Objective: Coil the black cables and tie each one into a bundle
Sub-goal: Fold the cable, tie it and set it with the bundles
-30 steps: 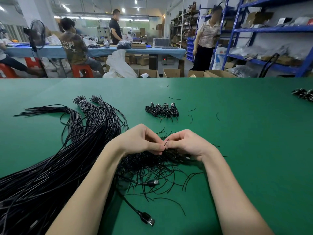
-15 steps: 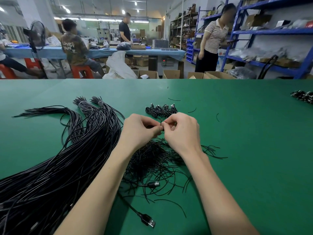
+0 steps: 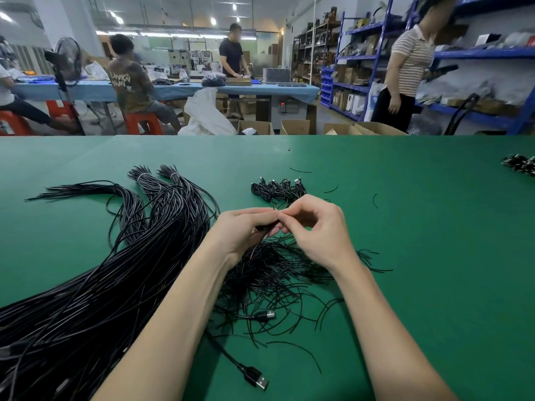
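The main risk, as I judge it, is the thin black tie (image 3: 265, 227) slipping out of the pinch before it is wound tight, because both hands work it in the air above a loose heap of tie wires (image 3: 272, 273) that could snag a stray end; a second risk is the coil springing open if the hold slackens, since such cable looks stiff and springy; a third is a forearm dragging across the long black cables (image 3: 115, 273) on the left of the bench (image 3: 434, 256) and tangling them. The left hand (image 3: 246, 230) sits palm toward the right, its fingers (image 3: 260, 217) curled and closed on a short dark piece that I take for the tie or the cable it binds, though how much cable lies inside the palm I cannot tell; the right hand (image 3: 318, 230) meets it from the right, back of the hand up, thumb and forefinger pinching the same piece, the other fingers loosely bent. Both forearms reach in from the near edge. Finished bundles (image 3: 278, 190) lie just beyond the hands; a loose USB plug (image 3: 258, 382) lies near, between the arms.
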{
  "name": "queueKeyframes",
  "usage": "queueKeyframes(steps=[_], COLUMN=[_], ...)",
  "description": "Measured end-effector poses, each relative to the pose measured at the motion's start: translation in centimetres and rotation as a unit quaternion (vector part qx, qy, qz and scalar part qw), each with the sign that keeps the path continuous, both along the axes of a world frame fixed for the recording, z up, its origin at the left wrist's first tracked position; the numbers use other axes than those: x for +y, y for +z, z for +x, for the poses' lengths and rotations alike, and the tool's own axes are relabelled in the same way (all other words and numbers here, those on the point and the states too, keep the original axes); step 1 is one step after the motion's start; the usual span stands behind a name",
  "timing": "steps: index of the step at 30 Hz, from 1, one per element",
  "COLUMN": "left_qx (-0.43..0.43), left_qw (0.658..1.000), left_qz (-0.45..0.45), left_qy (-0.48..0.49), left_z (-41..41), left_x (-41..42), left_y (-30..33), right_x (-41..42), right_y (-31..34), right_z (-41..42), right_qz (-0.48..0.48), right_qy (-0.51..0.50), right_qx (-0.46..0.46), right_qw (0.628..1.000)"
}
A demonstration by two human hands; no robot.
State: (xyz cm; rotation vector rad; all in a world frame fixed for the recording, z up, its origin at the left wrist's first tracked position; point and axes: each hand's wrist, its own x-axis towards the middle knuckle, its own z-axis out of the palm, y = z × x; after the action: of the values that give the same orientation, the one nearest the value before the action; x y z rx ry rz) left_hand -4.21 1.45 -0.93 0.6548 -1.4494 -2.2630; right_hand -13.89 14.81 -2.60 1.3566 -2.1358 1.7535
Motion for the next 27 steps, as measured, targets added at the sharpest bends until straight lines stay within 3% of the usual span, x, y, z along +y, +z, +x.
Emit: queueKeyframes(steps=[4,8,11,16,18,27], left_qx=[-0.012,-0.014,-0.001,-0.003,0.000,-0.007], left_qw=[0.998,1.000,0.999,0.973,0.968,0.951], left_qz=[0.053,0.023,-0.027,-0.221,-0.245,-0.305], left_qy=[-0.019,0.001,0.029,0.065,0.060,0.039], left_z=[-0.2,-0.1,-0.1,-0.1,-0.1,0.1], left_x=[-0.1,-0.1,-0.1,0.7,0.8,0.5], left_y=[-0.6,-1.3,-1.3,-1.1,-1.1,-0.9], right_x=[0.1,0.3,0.4,0.4,0.4,-0.2], right_y=[-0.4,-0.9,-0.5,0.4,0.6,0.8], right_z=[0.0,-0.2,-0.3,-0.7,-0.7,-0.5], right_qz=[-0.010,0.033,0.062,0.067,0.059,0.116], right_qy=[0.010,0.001,0.000,-0.012,-0.016,-0.095], right_qx=[0.026,0.014,-0.036,-0.161,-0.186,-0.065], right_qw=[1.000,0.999,0.997,0.985,0.981,0.987])
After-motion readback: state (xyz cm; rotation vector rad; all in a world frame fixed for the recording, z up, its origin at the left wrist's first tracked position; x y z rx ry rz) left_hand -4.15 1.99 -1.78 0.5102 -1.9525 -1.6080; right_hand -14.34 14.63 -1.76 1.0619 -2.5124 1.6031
